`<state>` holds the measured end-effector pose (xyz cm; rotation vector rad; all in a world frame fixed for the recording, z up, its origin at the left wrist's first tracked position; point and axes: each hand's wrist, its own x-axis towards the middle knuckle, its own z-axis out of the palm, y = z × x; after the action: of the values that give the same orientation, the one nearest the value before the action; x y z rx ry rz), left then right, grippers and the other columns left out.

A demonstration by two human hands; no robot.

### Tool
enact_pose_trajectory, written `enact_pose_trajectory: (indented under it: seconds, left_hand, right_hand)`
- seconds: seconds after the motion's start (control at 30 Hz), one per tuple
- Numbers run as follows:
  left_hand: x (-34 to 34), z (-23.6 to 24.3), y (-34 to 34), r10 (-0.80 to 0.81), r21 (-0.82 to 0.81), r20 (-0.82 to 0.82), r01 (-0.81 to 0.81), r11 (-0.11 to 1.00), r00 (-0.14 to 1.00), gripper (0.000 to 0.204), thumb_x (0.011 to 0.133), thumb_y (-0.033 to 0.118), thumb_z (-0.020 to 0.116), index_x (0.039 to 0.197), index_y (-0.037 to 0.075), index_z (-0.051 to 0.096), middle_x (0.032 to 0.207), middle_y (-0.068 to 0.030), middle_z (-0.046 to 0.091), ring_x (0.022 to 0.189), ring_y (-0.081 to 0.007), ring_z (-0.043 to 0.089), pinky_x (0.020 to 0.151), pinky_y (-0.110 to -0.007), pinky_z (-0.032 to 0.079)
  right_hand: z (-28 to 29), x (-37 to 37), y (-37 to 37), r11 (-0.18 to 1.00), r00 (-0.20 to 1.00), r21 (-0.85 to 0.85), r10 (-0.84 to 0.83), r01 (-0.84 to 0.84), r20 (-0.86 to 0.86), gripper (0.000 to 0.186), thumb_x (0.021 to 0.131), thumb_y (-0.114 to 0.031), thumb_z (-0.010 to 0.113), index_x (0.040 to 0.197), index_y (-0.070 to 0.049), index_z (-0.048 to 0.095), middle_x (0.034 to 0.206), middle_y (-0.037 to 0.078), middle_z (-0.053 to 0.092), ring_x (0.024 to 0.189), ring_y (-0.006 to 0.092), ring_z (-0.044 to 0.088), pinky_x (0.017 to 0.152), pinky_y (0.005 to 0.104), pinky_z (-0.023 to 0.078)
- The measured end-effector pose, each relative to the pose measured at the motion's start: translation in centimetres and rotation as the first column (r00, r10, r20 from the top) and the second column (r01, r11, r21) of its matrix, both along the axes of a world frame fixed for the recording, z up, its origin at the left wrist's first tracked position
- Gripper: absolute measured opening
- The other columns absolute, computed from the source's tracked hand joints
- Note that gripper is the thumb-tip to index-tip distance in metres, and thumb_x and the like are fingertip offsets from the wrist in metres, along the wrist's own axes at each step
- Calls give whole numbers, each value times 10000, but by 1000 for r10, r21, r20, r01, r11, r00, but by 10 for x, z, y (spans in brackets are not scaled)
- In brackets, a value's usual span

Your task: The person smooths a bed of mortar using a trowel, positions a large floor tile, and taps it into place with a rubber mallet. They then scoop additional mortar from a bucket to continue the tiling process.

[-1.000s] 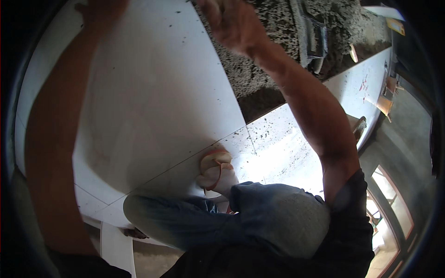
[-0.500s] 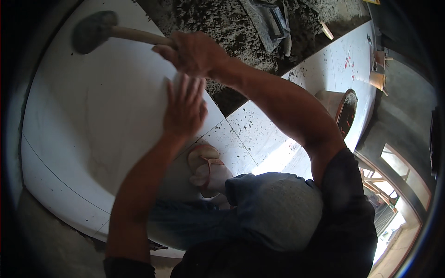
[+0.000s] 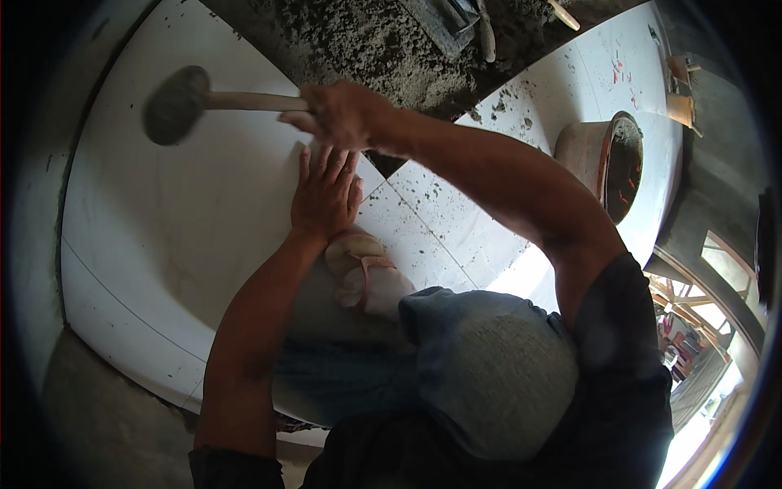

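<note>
My right hand (image 3: 346,114) is closed round the wooden handle of a mallet (image 3: 175,104), whose dark, rounded head points left over a large white floor tile (image 3: 195,187). Whether the head touches the tile, I cannot tell. Just below it, my left hand (image 3: 326,191) lies flat on the tile near its right edge, fingers stretched out. My right hand partly overlaps the fingertips of the left. Grey, crumbly mortar (image 3: 342,49) spreads beyond the tile's upper right edge.
A round bucket (image 3: 582,151) stands on the speckled tiles at right. A trowel (image 3: 444,24) lies on the mortar, with a light wooden handle (image 3: 564,15) farther right. My sandalled foot (image 3: 371,277) rests by my left hand. A wall (image 3: 90,106) borders the tiles at left.
The mallet head has come down and slightly right in the picture, with my right hand still on its handle. My left hand stays flat on the tile. The whole view has shifted slightly.
</note>
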<state>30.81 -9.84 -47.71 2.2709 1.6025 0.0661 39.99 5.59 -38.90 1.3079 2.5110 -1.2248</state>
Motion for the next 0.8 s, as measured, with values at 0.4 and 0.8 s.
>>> enact_pose_trajectory:
  seconds: [0.4, 0.8]
  left_hand:
    - [-170, -8, -61, 749, 224, -277, -717, 660, 603, 760, 931, 550, 347, 1498, 89, 138, 1552, -178, 118, 1415, -424, 111, 1079, -649, 98]
    - [-176, -14, -63, 752, 229, -207, -716, 659, 626, 820, 924, 571, 343, 1477, 3, 131, 1542, -213, 118, 1402, -460, 109, 1058, -672, 112]
  right_hand:
    - [-9, -22, -16, 992, 991, -8, 125, -125, 42, 539, 932, -532, 467, 904, -3, 567, 659, 185, 625, 639, 372, 643, 614, 452, 517]
    - [-3, -68, -33, 978, 974, -8, 207, -209, -91, 559, 937, -555, 437, 948, -28, 621, 691, 161, 641, 658, 332, 656, 661, 441, 530]
